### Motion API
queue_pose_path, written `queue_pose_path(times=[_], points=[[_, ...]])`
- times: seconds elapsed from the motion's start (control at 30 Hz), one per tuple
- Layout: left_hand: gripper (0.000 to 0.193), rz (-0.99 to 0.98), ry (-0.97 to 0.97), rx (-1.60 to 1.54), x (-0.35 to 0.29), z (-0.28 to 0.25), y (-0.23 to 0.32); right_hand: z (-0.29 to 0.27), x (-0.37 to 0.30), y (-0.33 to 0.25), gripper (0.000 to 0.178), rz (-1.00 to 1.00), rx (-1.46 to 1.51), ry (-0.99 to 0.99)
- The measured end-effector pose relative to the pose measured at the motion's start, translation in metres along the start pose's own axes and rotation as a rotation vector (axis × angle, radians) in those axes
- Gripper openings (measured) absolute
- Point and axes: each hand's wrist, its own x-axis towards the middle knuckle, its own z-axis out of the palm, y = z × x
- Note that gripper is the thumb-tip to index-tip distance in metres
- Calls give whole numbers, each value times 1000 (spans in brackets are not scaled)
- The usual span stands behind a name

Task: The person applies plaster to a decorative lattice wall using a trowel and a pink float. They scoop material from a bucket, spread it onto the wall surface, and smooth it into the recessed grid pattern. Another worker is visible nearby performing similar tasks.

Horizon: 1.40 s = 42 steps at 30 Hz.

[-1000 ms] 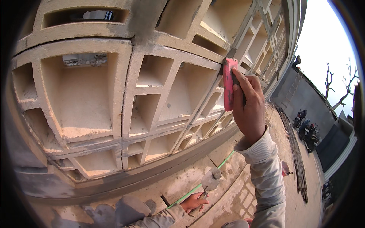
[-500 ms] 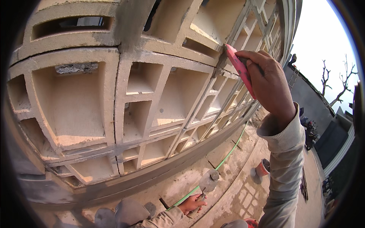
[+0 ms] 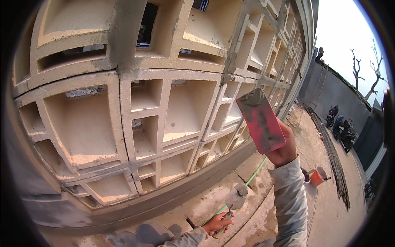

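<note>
My right hand (image 3: 286, 145) is raised beside the wall, wrapped round a pink plastering float (image 3: 269, 125) from behind. The float's flat face is smeared with grey mortar, and a wet lump of mortar (image 3: 253, 98) sits on its upper end. Low down near the ground, my left hand (image 3: 217, 223) is closed on the handle of a trowel (image 3: 235, 198). Its broad grey blade carries a small heap of mortar. In front of me stands a wall of cream breeze blocks (image 3: 168, 90), with grey mortar (image 3: 128, 35) over some joints and dark open gaps at others.
A green hose (image 3: 257, 171) runs along the ground by the wall's base. To the right stand an orange bucket (image 3: 317, 177) and a bundle of long dark rods (image 3: 329, 148). Motorbikes (image 3: 345, 133) and a ladder (image 3: 319, 87) are farther back by a grey wall.
My right hand has drawn the float down and away from the block joint, turning its mortar-smeared face toward me. The left hand still holds the trowel low. The view has shifted right.
</note>
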Motion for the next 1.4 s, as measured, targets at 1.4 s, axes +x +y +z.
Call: queue_pose_path(times=[1.4], points=[[42, 81, 13, 23, 3, -4, 3, 11, 90, 34, 39, -1213, -1843, -1]])
